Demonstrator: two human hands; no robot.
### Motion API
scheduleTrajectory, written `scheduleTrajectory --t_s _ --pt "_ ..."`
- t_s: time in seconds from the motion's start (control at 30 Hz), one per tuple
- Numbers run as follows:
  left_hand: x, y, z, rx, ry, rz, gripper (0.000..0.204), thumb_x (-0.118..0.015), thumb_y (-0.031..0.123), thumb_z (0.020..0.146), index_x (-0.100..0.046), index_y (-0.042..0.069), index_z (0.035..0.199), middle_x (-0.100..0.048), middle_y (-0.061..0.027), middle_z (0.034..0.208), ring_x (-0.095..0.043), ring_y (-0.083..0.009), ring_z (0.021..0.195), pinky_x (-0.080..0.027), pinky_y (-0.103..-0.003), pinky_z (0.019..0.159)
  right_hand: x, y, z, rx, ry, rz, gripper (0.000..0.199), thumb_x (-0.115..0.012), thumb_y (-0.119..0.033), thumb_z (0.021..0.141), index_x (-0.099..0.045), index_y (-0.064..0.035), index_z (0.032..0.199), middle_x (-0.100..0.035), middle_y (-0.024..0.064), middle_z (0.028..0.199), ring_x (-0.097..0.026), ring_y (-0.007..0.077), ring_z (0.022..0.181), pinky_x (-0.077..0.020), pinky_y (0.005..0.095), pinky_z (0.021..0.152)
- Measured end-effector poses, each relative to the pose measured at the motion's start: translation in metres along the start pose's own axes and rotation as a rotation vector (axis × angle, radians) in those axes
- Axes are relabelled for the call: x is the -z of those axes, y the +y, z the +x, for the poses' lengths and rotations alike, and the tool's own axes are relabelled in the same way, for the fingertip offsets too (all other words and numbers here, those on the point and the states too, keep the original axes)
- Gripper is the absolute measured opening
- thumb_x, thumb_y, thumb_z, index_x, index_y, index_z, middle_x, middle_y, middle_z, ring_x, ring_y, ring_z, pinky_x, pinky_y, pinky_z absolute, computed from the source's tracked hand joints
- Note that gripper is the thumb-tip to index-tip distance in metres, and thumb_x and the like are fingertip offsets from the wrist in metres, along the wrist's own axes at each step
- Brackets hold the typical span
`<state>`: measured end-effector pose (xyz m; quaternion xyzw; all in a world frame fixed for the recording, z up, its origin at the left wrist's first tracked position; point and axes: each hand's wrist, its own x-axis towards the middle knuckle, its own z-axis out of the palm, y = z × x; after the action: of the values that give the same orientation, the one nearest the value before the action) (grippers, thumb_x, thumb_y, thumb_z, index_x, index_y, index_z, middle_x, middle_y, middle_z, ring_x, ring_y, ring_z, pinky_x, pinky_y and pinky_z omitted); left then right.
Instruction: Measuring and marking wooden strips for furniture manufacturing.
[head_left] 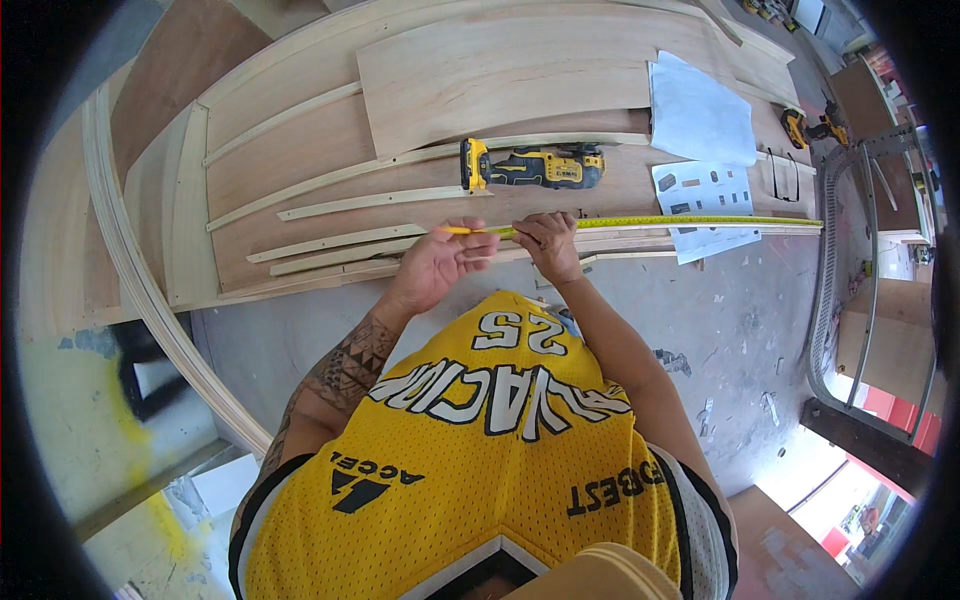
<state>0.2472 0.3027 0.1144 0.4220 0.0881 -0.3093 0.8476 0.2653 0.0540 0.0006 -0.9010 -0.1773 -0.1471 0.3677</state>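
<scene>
My left hand [440,265] is turned partly palm up at the near edge of the wooden panel, its fingers curled around a thin yellow-orange pencil [458,230]. A short way to its right, my right hand [548,243] pinches a yellow tape measure [690,221]. The tape's blade runs straight out to the right along the panel edge, over a printed sheet [705,195]. Between my hands a thin yellow strip shows; whether it is pencil or tape I cannot tell. Just beyond my hands, a yellow and black cordless power tool [545,167] lies on its side.
Thin wooden strips [340,240] lie across the large framed plywood panel [270,135]. A loose plywood sheet [500,75] and a blank paper [700,110] rest on it. Eyeglasses [785,177] and a drill [815,127] are at right, near a metal rail frame [825,290]. A curved wooden strip [140,275] arcs at left.
</scene>
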Motion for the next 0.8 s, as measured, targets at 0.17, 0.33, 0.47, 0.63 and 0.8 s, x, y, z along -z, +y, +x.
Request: scheduleTrajectory --t_s 0.17,0.33,0.47,0.63,0.8 --pt "0.028 -0.004 0.042 -0.133 0.219 0.757 0.040 -0.046 0.029 0.110 -0.057 0.005 0.139 -0.062 -0.0027 0.093 -0.062 -0.0120 0.081 -0.056 -0.030 0.078 0.000 0.000 0.000 0.019 -0.003 -0.030 0.021 -0.078 -0.029 0.085 -0.079 -0.0185 0.103 -0.071 -0.0021 0.100 -0.061 0.0220 0.100 -0.0360 0.0443 0.102" --pt "0.017 -0.005 0.060 -0.138 0.080 0.708 0.042 -0.046 0.033 0.110 -0.063 0.000 0.130 -0.069 -0.0078 0.106 -0.067 -0.0101 0.089 -0.056 -0.026 0.080 -0.002 0.002 -0.001 0.028 0.015 -0.030 0.021 -0.077 -0.029 0.086 -0.079 -0.0184 0.104 -0.070 -0.0024 0.100 -0.061 0.0216 0.100 -0.0361 0.0443 0.101" --pt "0.017 0.005 0.065 -0.079 0.097 0.748 0.035 -0.055 0.028 0.106 -0.067 0.000 0.122 -0.072 -0.0088 0.109 -0.069 -0.0108 0.093 -0.058 -0.027 0.084 -0.002 0.003 -0.001 0.029 0.005 -0.019 0.021 -0.077 -0.026 0.086 -0.078 -0.0177 0.106 -0.071 -0.0014 0.103 -0.062 0.0219 0.099 -0.0358 0.0445 0.101" --pt "0.023 0.003 0.072 -0.140 0.133 1.066 0.021 -0.072 0.021 0.093 -0.073 0.002 0.098 -0.076 -0.0048 0.089 -0.070 -0.0091 0.080 -0.056 -0.024 0.073 -0.002 0.003 -0.002 0.033 0.017 -0.017 0.020 -0.077 -0.025 0.086 -0.079 -0.0174 0.105 -0.072 -0.0011 0.102 -0.062 0.0220 0.097 -0.0363 0.0435 0.099" --pt "0.025 0.004 0.076 -0.162 0.063 1.169 0.019 -0.070 0.020 0.093 -0.073 0.001 0.096 -0.076 -0.0049 0.089 -0.070 -0.0095 0.080 -0.056 -0.026 0.073 -0.001 0.003 -0.001 0.045 0.028 -0.031 0.021 -0.077 -0.025 0.086 -0.079 -0.0169 0.105 -0.072 -0.0010 0.101 -0.062 0.0217 0.097 -0.0359 0.0428 0.099"
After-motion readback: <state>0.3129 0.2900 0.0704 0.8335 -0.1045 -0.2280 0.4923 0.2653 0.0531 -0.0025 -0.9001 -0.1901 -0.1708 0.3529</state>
